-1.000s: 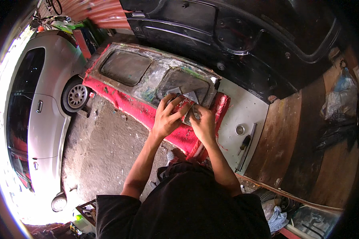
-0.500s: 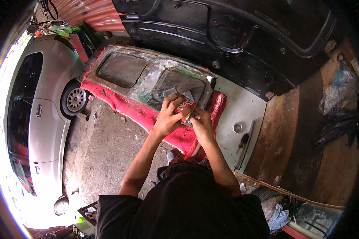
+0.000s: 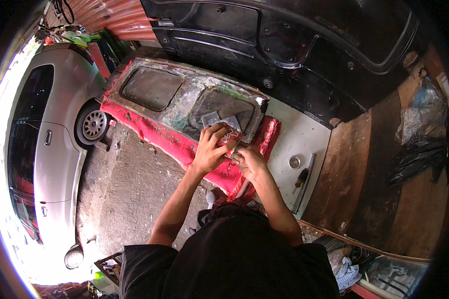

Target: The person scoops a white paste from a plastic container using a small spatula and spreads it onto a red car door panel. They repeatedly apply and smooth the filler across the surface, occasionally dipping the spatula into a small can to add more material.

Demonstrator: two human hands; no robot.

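Observation:
A red packet with pale lettering (image 3: 234,134) is gripped from above by my left hand (image 3: 210,150), whose fingers bend over it. My right hand (image 3: 251,160) is closed at the packet's near right end; its curled fingers hide what they pinch. Just beyond the packet, two small grey flat pieces (image 3: 211,118) rest on a worn panel (image 3: 184,101) with two recessed rounded rectangles. Under that panel a red cloth (image 3: 172,153) sticks out along its near side and right end.
Right of my hands, a white surface (image 3: 279,187) bears a round tin (image 3: 294,162), a dark-handled screwdriver (image 3: 302,177) and a metal rod (image 3: 306,184). Brown boards (image 3: 359,169) lie beyond. A black vehicle panel (image 3: 284,50) stands behind; a silver car (image 3: 60,149) is at left.
My right hand has shifted slightly down and its fingers have curled in more at the packet's end. The packet has tilted a little in my left hand.

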